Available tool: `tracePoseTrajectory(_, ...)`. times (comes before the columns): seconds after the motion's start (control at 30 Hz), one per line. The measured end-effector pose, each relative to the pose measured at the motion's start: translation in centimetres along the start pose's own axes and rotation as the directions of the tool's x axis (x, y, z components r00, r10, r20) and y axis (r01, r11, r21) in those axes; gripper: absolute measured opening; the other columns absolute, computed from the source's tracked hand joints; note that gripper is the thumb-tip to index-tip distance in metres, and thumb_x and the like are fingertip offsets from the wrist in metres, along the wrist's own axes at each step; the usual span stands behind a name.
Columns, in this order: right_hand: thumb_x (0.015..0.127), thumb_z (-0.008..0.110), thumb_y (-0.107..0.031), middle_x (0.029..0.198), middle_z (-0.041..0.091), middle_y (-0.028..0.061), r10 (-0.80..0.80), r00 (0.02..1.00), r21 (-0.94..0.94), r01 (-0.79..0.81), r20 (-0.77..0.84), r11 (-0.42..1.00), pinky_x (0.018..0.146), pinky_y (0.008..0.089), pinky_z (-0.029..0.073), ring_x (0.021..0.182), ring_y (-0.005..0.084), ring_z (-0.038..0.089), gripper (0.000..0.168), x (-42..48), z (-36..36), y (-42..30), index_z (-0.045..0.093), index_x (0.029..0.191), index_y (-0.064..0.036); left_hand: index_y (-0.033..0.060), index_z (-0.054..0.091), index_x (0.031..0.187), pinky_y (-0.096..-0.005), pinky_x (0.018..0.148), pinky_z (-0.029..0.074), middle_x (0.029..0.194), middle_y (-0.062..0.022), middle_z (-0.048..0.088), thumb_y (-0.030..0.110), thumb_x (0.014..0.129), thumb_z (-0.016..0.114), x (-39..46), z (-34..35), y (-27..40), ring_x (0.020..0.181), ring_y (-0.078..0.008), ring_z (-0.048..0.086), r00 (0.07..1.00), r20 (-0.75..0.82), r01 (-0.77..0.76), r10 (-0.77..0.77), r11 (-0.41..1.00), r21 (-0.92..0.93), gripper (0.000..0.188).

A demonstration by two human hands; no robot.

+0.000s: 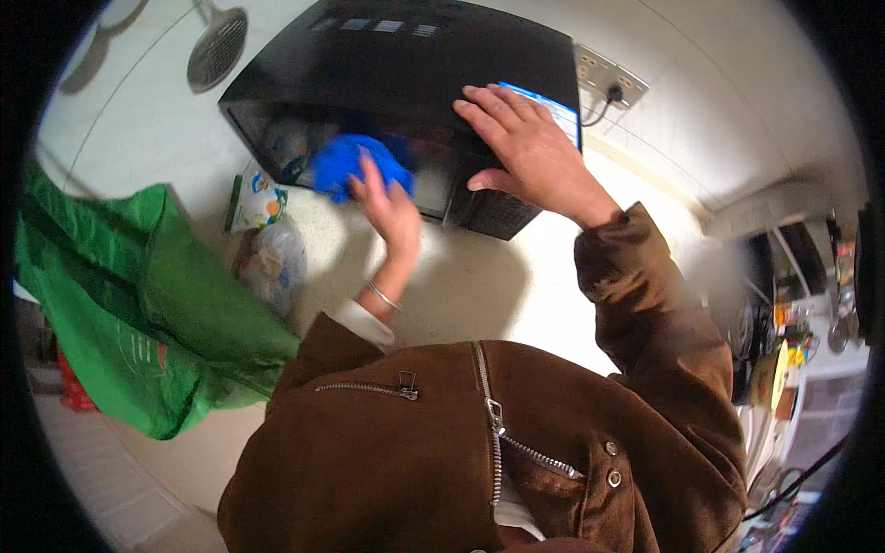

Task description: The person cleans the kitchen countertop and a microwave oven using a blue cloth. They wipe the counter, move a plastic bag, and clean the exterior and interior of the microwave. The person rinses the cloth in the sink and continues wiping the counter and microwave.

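Note:
A black microwave oven point(415, 62) stands before me, its dark front facing me. A crumpled blue cloth point(356, 166) is in my left hand point(393, 207), against the left part of that front; the fingertips are partly hidden in the cloth. A silver bracelet point(382, 296) circles the left wrist. My right hand point(536, 152) rests with fingers apart on the oven's upper right edge, holding nothing. Under its fingers, a blue and white label point(563, 121) is partly covered. Whether the pale shapes in the oven's front are contents or reflections, I cannot tell.
A green bag point(200, 304) lies at the left, beside a knotted clear plastic bag point(276, 266) and a printed packet point(257, 204). A slotted metal utensil point(218, 52) hangs on the wall. Wall sockets point(605, 76) with a plugged-in black cord are right of the oven.

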State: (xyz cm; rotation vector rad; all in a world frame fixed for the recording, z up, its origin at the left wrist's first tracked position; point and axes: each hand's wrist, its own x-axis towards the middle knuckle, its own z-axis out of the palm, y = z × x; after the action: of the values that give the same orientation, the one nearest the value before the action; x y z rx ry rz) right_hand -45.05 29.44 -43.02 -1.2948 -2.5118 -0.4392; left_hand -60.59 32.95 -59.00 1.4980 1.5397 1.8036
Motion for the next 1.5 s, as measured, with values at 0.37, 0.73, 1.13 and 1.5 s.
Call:
tracePoseTrajectory(0.37,0.069,0.068,-0.02,0.126,0.037,0.019,0.438,0.809,0.682,-0.064,-0.392,0.729,0.095,0.043,0.034,0.116,0.0377,0.038,0.065,-11.5,5.3,-8.9,0.039,0.126,-0.007,0.0006,0.038,0.127,-0.0305,0.08,0.045,0.11,-0.0183,0.055,0.015,0.081,0.059,-4.5,-6.5,10.2,0.097,-0.0234,0.056,0.582,0.756,-0.027,0.299,0.936,-0.35,0.053)
tracePoseTrajectory(0.73,0.087,0.045,-0.014,0.133,0.034,0.0163,0.777,0.438,0.86,-0.014,-0.453,0.51,0.103,0.0363,0.021,0.126,0.0288,0.03,0.043,-9.0,9.1,0.6,0.037,0.128,-0.004,0.0125,0.043,0.126,-0.0518,0.1,0.018,0.136,-0.0136,0.032,0.046,0.081,0.049,6.5,3.1,16.3,0.126,-0.0312,0.028,0.118,0.856,-0.946,0.504,0.318,-0.056,0.056)
tracePoseTrajectory(1.13,0.079,0.052,-0.014,0.117,0.051,0.0133,0.699,0.326,0.757,0.091,-0.637,0.648,0.092,0.0341,0.035,0.109,0.0293,0.046,0.031,-2.9,10.5,14.4,0.055,0.11,-0.006,0.0132,0.038,0.13,-0.0514,0.1,0.017,0.139,-0.0139,0.027,0.048,0.077,0.048,6.0,4.3,17.4,0.129,-0.0342,0.024,0.124,0.944,-0.901,0.307,0.433,-0.022,0.065)
tracePoseTrajectory(1.5,0.082,0.048,-0.026,0.101,0.054,0.0228,0.951,0.299,0.968,-0.204,-0.08,0.145,0.081,0.0423,0.04,0.095,0.0391,0.05,0.032,-3.1,22.7,21.8,0.052,0.103,-0.002,0.0099,0.038,0.131,-0.0489,0.101,0.018,0.139,-0.0147,0.028,0.055,0.078,0.038,5.9,5.0,17.7,0.129,-0.0342,0.024,0.096,0.951,-0.911,0.294,0.41,-0.035,0.07)
